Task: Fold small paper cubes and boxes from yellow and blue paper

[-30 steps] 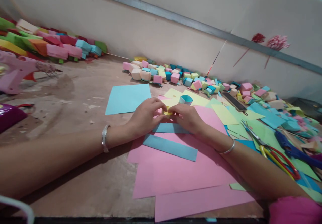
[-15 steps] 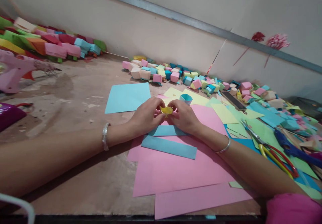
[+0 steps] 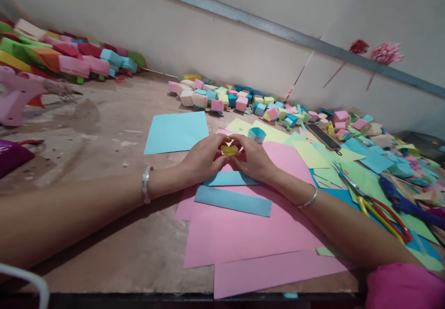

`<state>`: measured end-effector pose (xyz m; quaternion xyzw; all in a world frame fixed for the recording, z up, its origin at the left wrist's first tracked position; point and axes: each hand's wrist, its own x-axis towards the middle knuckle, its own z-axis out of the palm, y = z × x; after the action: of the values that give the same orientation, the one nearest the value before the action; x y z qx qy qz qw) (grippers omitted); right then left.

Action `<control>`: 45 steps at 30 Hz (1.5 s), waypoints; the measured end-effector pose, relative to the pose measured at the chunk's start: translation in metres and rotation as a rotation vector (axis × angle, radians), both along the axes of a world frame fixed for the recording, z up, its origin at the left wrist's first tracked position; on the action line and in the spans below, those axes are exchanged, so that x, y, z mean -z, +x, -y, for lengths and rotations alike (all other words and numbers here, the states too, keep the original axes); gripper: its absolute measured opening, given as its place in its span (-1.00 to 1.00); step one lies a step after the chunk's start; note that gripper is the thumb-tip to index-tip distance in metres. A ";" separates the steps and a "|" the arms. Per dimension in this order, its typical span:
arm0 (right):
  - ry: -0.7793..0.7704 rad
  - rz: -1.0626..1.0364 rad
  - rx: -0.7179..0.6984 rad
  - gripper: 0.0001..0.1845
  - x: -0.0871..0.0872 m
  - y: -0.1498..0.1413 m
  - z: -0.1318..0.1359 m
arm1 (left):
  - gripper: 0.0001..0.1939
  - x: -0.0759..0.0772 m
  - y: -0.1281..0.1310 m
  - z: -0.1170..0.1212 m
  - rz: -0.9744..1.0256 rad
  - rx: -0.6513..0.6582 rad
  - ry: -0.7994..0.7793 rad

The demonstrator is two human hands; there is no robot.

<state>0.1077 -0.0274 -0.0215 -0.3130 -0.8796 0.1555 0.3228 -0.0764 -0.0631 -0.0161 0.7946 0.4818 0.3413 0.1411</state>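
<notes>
Between my fingertips is a small folded yellow paper piece [image 3: 229, 150], shaped like a little open ring or cup. My left hand [image 3: 206, 157] grips its left side with thumb and fingers. On the other side my right hand [image 3: 254, 158] pinches it too, and the fingertips of both hands nearly meet above it. Just below the hands lie two blue paper strips, the lower strip [image 3: 232, 201] in full view and the upper strip [image 3: 231, 178] partly covered. They rest on pink paper sheets [image 3: 257, 235]. Behind my right hand stands a blue paper ring [image 3: 256, 135].
A light blue sheet [image 3: 176, 132] lies left of the hands. Scissors [image 3: 373, 202] and a blue glue gun [image 3: 405, 202] are at the right, a pink glue gun [image 3: 21, 93] at the left. Small paper cubes [image 3: 239, 103] line the wall.
My fingers have shifted around the yellow paper piece, with the index fingers now closer together above it. The things on the table stay where they were.
</notes>
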 end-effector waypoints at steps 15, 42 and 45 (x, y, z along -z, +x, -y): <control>0.242 0.053 0.027 -0.44 -0.025 0.011 0.007 | -0.48 0.001 -0.005 -0.001 0.196 -0.121 0.225; 0.460 0.435 0.067 -0.87 -0.018 0.006 -0.004 | -0.50 0.003 -0.004 -0.001 0.179 -0.089 0.135; 0.441 0.390 0.036 -0.86 -0.022 0.006 -0.002 | -0.50 0.001 -0.003 0.000 0.198 -0.096 0.131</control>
<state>0.1141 -0.0253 0.0005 -0.2751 -0.9318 -0.1081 0.2107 -0.0791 -0.0631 -0.0173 0.7406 0.4796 0.4552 0.1195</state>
